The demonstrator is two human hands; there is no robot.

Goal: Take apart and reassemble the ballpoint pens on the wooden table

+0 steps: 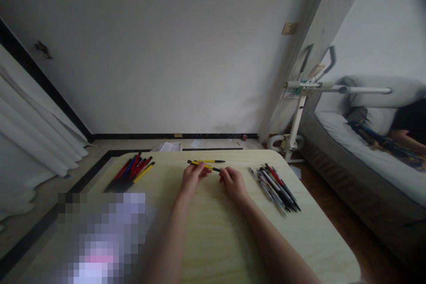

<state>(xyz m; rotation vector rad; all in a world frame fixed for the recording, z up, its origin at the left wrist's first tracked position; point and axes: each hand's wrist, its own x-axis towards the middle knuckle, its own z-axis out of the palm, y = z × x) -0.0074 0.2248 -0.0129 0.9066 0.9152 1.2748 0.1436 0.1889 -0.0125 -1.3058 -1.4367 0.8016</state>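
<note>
Above the middle of the table, my left hand (193, 178) pinches a yellow pen (207, 167) with black ends. My right hand (233, 180) has its fingers closed on the black right end of the same pen. Just beyond it, a second yellow pen (210, 161) lies crosswise near the far edge. To the left is a loose bunch of red, blue and yellow pens (135, 168). On the right sits a pile of clear, black, white and red pens (275, 188), nearest to my right hand.
The pale wooden table (213, 230) has rounded corners. A pixelated patch covers its lower left. Behind stands a white wall (183, 53); a curtain (29, 128) hangs at left. White exercise equipment (296, 120) and a grey sofa (353, 155), with a person (408, 128) on it, are at right.
</note>
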